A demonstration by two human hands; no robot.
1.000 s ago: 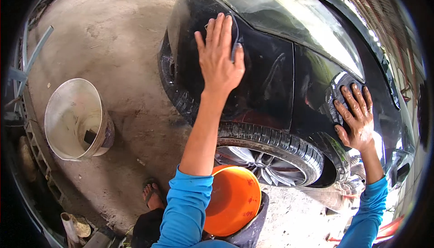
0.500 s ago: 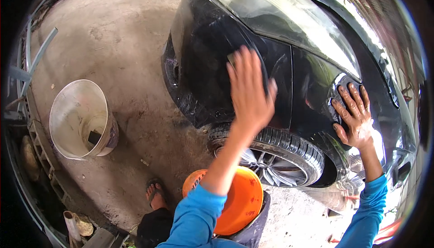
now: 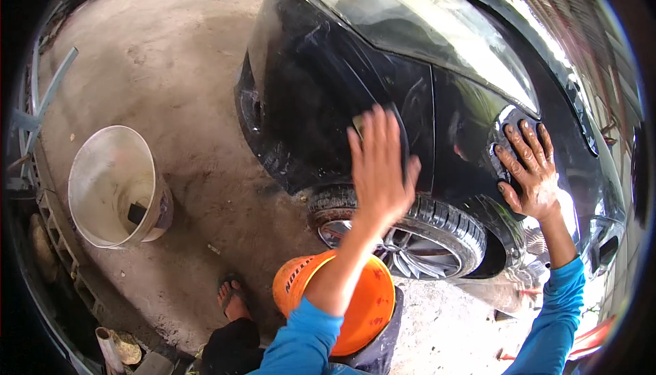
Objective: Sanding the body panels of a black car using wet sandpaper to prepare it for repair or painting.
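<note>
My left hand (image 3: 381, 170) lies over the black car bumper (image 3: 301, 95), fingers stretched out and slightly blurred. Under its fingertips a small yellowish pad (image 3: 357, 123) sticks out at the left, pressed against the paint. My right hand (image 3: 536, 173) rests flat with spread, dark-smudged fingers on the glossy fender (image 3: 468, 129), right of the panel seam. I see nothing held in it. Above both hands curves the large clear headlight (image 3: 410, 16). Below them is the front wheel (image 3: 430, 238).
An orange bucket (image 3: 379, 279) stands below my left forearm, near the tyre. On the dirt floor at left is a white bucket (image 3: 102, 163) with a small dark block (image 3: 137, 213) inside. A metal frame (image 3: 51, 91) and blocks line the left edge.
My left hand has slid down the bumper with the pad, toward the wheel. My right hand stays at the same spot on the fender; the whole view has shifted slightly.
</note>
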